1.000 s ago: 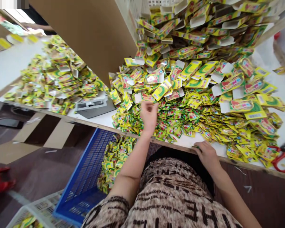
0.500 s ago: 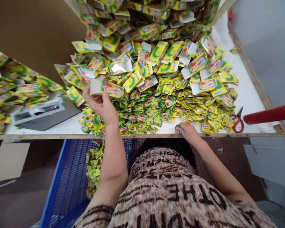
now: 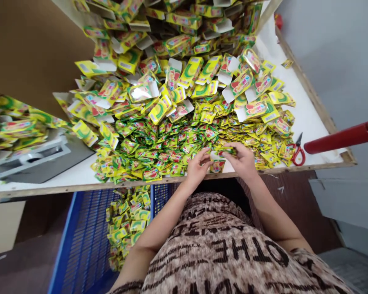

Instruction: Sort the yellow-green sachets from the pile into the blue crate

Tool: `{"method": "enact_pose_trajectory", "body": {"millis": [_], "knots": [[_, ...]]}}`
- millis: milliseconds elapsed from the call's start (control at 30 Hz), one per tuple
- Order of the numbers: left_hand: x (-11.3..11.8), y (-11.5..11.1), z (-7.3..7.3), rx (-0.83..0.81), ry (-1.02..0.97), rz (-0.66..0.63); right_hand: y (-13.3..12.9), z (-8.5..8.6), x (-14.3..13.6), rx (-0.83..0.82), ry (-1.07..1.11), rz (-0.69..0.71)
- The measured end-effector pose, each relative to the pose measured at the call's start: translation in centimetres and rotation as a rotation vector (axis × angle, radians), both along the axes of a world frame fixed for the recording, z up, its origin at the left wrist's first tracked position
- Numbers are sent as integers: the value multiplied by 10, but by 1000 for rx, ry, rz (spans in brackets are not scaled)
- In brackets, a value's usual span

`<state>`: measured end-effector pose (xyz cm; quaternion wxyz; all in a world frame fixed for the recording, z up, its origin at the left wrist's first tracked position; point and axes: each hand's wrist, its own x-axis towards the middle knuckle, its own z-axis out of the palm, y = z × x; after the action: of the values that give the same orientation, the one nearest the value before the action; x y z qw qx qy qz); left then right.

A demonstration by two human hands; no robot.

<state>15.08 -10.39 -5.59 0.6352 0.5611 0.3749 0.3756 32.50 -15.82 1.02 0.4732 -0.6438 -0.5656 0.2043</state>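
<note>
Just above the table's front edge, both my hands meet at a small yellow-green printed carton point(image 3: 218, 166), its white flap standing open toward the pile. My left hand point(image 3: 198, 166) pinches the carton from its left side. My right hand point(image 3: 244, 162) is closed on a small green sachet point(image 3: 228, 150) at the carton's open end; whether the sachet is partly inside I cannot tell. Loose green and yellow sachets point(image 3: 171, 151) lie heaped right behind my hands. Behind them rises a pile of open, flattened-looking and upright cartons point(image 3: 190, 72).
A grey tape dispenser-like block point(image 3: 52, 159) stands at the left, beside a big brown cardboard panel point(image 3: 27, 45). Red-handled scissors point(image 3: 298, 155) and a red bar point(image 3: 343, 136) are at the right. Below the table edge, a blue crate point(image 3: 79, 241) holds filled-looking yellow cartons point(image 3: 129, 220).
My left hand has brought a carton from the pile at the left to the middle front. My right hand has lifted a sachet from the table edge up to the carton.
</note>
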Motion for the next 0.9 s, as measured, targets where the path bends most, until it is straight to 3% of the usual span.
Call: {"method": "enact_pose_trajectory", "body": {"millis": [133,267,400,567,767,900], "knots": [[0,-2,7,37,15,1,9,2,-8,-23,-347,130],[3,-5,8,61,1,-6,10,17,-11,-152,-639,346],[6,-8,4,14,-92,-125,14,29,-10,-240,-646,513],[7,-9,-4,-77,-40,-241,18,32,-4,-308,-592,442],[11,-10,0,-107,-140,-192,8,25,-17,-332,-784,411],[14,-10,4,-122,-182,-194,3,12,-18,-255,-627,340]]}}
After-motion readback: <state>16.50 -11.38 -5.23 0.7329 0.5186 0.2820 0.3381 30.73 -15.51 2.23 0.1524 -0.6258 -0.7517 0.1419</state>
